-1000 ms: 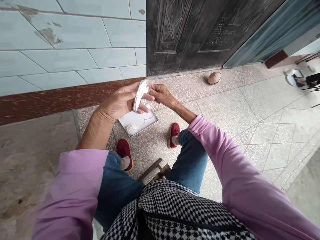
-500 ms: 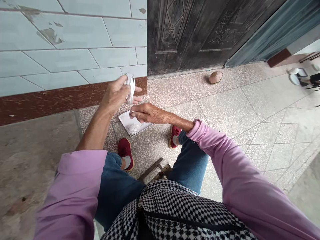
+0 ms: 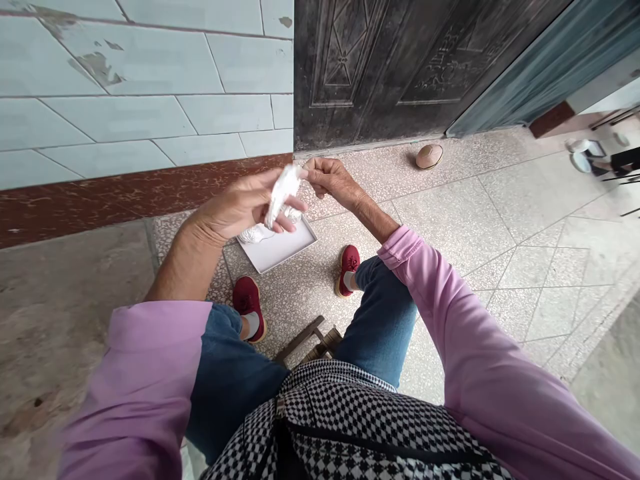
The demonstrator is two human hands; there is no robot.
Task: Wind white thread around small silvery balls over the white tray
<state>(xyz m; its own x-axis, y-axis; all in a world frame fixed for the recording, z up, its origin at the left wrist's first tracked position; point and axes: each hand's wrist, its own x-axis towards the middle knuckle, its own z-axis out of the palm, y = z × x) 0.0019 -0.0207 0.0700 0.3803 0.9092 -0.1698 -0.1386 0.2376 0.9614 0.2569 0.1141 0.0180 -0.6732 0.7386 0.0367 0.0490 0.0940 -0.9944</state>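
The right fingers (image 3: 319, 168) are pinched together on the top end of a crumpled white bundle (image 3: 281, 197), and the left fingers (image 3: 293, 205) are curled round its lower part, clamping it. A moment ago the hands were apart; now the right hand (image 3: 333, 181) has come up to meet the left hand (image 3: 233, 213), so both work the bundle, held just above a white tray (image 3: 285, 250). A ball of white thread (image 3: 253, 235) sits at the tray's edge under the left wrist, between the person's red shoes (image 3: 347, 269) and a dark metal door (image 3: 370, 73).
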